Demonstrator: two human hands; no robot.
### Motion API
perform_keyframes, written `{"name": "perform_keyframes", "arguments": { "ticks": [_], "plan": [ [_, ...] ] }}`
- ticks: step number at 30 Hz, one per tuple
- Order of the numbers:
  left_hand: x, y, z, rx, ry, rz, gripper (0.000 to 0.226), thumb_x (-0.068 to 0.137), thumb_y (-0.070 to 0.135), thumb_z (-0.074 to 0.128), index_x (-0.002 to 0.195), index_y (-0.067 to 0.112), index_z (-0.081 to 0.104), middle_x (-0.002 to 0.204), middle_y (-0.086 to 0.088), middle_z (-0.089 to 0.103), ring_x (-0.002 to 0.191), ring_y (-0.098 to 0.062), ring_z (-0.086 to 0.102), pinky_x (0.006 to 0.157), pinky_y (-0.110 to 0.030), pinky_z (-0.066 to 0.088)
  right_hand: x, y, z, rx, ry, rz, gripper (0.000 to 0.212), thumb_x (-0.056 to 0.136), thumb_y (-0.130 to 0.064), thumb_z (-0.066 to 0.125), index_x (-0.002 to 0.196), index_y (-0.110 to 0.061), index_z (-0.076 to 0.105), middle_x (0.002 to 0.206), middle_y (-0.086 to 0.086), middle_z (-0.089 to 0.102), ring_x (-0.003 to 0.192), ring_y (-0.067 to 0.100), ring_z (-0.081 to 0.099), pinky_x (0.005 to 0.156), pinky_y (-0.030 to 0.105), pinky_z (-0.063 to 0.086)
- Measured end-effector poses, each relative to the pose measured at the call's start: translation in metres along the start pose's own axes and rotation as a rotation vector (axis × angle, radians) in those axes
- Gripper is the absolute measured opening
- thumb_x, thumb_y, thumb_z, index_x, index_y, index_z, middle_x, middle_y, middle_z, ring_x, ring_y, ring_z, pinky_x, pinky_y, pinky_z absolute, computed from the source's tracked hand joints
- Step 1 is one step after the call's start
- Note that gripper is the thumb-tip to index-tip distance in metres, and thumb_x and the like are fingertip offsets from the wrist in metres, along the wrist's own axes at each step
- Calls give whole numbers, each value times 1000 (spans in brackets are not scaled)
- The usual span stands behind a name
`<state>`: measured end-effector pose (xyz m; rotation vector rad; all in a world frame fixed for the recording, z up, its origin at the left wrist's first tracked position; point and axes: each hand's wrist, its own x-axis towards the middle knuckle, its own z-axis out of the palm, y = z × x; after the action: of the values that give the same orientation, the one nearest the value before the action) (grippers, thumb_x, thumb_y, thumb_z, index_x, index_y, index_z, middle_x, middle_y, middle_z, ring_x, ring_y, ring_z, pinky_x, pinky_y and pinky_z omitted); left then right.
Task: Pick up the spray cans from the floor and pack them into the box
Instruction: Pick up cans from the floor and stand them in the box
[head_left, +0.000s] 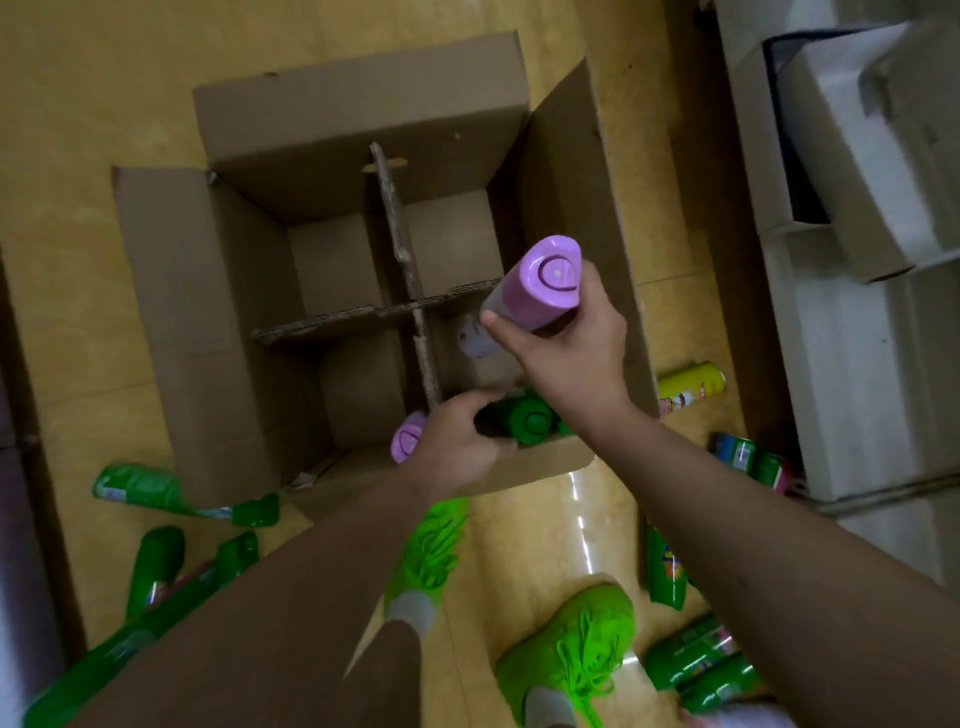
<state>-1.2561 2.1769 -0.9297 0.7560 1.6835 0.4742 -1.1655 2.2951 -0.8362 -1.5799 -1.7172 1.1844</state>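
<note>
An open cardboard box sits on the yellow floor, its flaps folded outward and a cardboard cross divider splitting it into four compartments; the right hand holds a purple-capped spray can tilted over the near right compartment, fingers and thumb curled round its body just under the cap; the left hand grips a second purple-capped can at the box's near edge, fingers wrapped over it so only the cap shows; a green-capped can stands already inside the near right compartment, between the two hands; more green cans lie scattered on the floor, a cluster to the left and another to the right, with a yellow can just beside the box's right wall; two bright green shoes stand below the arms; white cartons are stacked along the right side.
</note>
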Motion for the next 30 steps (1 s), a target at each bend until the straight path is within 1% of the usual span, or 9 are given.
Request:
{"name": "perform_keyframes", "arguments": {
  "ticks": [2, 4, 8, 13, 18, 21, 24, 26, 30],
  "plan": [
    [-13, 0, -25, -4, 112, 14, 44, 66, 10, 68, 86, 50, 69, 87, 26, 70, 92, 1, 67, 83, -21, 53, -7, -14, 9, 47, -31, 6, 55, 68, -26, 90, 114, -14, 61, 102, -7, 67, 93, 2, 60, 76, 8, 44],
    [-26, -4, -53, 16, 240, 83, 40, 67, 3, 58, 77, 39, 72, 76, 19, 71, 75, -1, 68, 72, -21, 54, -13, -27, 21, 83, -75, 15, 54, 68, -24, 90, 113, -13, 62, 101, -7, 68, 93, 1, 61, 77, 9, 45],
    [-44, -24, -104, 12, 469, 33, 18, 82, 4, 68, 91, 18, 74, 80, 5, 72, 72, -6, 66, 75, -25, 53, -26, -42, 51, 140, -123, 15, 52, 70, -24, 89, 112, -14, 62, 99, -8, 69, 93, 3, 64, 79, 15, 51],
    [-49, -62, -143, -47, 658, -61, 11, 90, 24, 69, 100, 22, 70, 84, 13, 65, 76, 13, 59, 62, 1, 38, -53, -34, 106, 18, -307, -45, 52, 67, -32, 88, 107, -19, 57, 99, -4, 63, 90, 10, 60, 77, 22, 48],
    [-47, -84, -156, -123, 714, -110, 19, 89, 40, 67, 101, 25, 71, 96, 9, 70, 93, -10, 64, 82, -29, 51, -75, -5, 144, -240, -521, -226, 62, 70, -33, 78, 121, -28, 43, 104, -5, 65, 91, 22, 62, 69, 32, 49],
    [-43, -93, -158, -122, 729, -101, 26, 89, 44, 64, 104, 24, 71, 97, 9, 70, 94, -10, 63, 85, -33, 52, -83, 12, 160, -439, -628, -318, 56, 67, -27, 75, 116, -21, 49, 105, 3, 62, 85, 35, 63, 65, 39, 49],
    [-39, -101, -157, -142, 726, -99, 25, 90, 42, 65, 102, 22, 73, 96, 7, 71, 94, -12, 64, 86, -38, 53, -89, 26, 172, -641, -707, -368, 48, 63, -21, 75, 106, -16, 54, 102, 8, 55, 72, 40, 59, 59, 33, 37],
    [-37, -104, -154, -134, 708, -112, 26, 91, 41, 65, 103, 20, 73, 97, 5, 71, 95, -13, 63, 87, -39, 53, -90, 34, 178, -728, -744, -389, 49, 64, -19, 74, 109, -16, 54, 101, 9, 55, 74, 39, 57, 65, 35, 38],
    [-32, -108, -153, -126, 708, -114, 25, 91, 39, 66, 103, 18, 73, 96, 3, 71, 94, -13, 63, 82, -33, 51, -89, 45, 187, -847, -849, -389, 41, 72, -19, 64, 111, -22, 48, 105, 9, 56, 94, 35, 60, 103, 45, 37]
  ]
}}
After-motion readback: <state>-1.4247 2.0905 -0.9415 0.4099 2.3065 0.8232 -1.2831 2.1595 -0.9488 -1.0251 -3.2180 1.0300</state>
